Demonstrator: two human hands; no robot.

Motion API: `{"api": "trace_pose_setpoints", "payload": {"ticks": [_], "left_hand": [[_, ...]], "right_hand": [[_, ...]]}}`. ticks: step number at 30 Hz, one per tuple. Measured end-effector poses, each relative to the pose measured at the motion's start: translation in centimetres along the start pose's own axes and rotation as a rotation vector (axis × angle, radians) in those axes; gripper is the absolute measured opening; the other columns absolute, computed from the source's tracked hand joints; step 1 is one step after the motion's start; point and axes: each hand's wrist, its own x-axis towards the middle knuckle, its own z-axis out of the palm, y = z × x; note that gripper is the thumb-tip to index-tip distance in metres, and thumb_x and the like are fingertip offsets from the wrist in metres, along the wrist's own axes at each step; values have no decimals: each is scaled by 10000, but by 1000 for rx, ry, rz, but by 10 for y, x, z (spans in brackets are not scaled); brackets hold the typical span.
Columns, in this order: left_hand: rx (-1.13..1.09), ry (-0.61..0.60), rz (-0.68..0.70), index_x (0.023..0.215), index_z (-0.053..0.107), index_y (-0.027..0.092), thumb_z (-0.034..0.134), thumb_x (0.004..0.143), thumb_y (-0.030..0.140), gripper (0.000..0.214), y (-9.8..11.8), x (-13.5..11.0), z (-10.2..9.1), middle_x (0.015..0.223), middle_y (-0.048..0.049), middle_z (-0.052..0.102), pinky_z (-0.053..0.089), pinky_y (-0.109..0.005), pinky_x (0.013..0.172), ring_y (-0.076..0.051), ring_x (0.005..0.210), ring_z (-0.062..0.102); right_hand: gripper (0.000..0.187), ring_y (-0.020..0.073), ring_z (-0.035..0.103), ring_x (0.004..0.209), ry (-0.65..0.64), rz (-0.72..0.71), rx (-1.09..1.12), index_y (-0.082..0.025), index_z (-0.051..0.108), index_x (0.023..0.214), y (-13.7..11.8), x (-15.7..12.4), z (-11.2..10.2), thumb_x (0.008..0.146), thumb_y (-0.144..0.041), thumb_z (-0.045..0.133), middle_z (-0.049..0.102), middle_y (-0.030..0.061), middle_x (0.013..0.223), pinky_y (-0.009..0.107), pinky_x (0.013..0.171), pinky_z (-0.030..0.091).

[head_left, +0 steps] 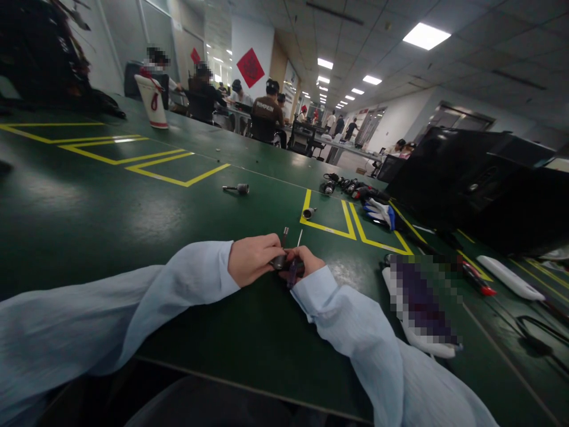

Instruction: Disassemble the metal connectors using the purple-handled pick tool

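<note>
Close in front of me, my left hand (254, 258) is closed around a dark metal hole saw (278, 261), whose shank points up and away. Right beside it, my right hand (310, 261) grips a screwdriver (292, 276) with a purplish see-through handle; its thin pale shaft sticks up past the fingers. The two hands almost touch, and the fingers partly hide where the tools meet. Farther off, a second hole saw (242, 188) lies on its side on the green table. A third, shorter hole saw (309, 213) rests at the corner of a yellow taped box.
The green table (191, 219) carries yellow tape outlines. At right lie a white-and-blue glove (380, 213), dark cabled tools (351, 188), a phone-like white-edged device (420, 308) and a red-tipped tool (478, 279). A paper cup (152, 101) stands far left. People sit at desks beyond.
</note>
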Motion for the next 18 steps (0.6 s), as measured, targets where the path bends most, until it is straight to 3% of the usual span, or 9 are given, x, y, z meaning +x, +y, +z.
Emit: {"api": "trace_pose_setpoints", "payload": {"ticks": [5, 8, 10, 14, 18], "left_hand": [[83, -27, 26, 1010, 559, 112, 461, 777, 112, 253, -1, -2, 3, 963, -107, 552, 468, -273, 737, -176, 841, 537], [16, 1, 8, 1010, 560, 114, 483, 759, 102, 263, -5, -2, 4, 955, -102, 553, 473, -279, 762, -172, 854, 538], [-120, 69, -44, 990, 569, 108, 522, 736, 121, 259, -10, -1, 6, 928, -96, 547, 491, -278, 739, -167, 840, 542], [-526, 237, -376, 909, 586, 114, 638, 649, 192, 276, -27, 4, 9, 925, -76, 554, 529, -298, 691, -162, 810, 581], [-876, 331, -707, 849, 593, 111, 735, 531, 229, 368, -42, 10, 10, 932, -73, 627, 506, -380, 800, -184, 793, 632]], "right_hand": [[262, 111, 583, 583, 20, 30, 58, -208, 514, 790, 0, -1, 0, 571, -240, 653, 668, -2, 868, 231, 549, 481], [185, 133, 591, 601, 102, 12, 34, -188, 553, 820, -8, -3, -6, 694, -322, 571, 667, 29, 797, 258, 576, 484], [228, 148, 600, 640, 198, -31, 50, -163, 590, 828, -17, -5, -13, 784, -351, 468, 663, 57, 769, 278, 620, 483], [338, 146, 588, 543, 301, 36, 202, -132, 629, 690, -30, -9, -21, 793, -409, 465, 636, 60, 597, 256, 526, 471], [366, 112, 527, 386, 292, 150, 345, -130, 627, 614, -29, -10, -17, 753, -446, 505, 609, 38, 475, 218, 399, 428]]}}
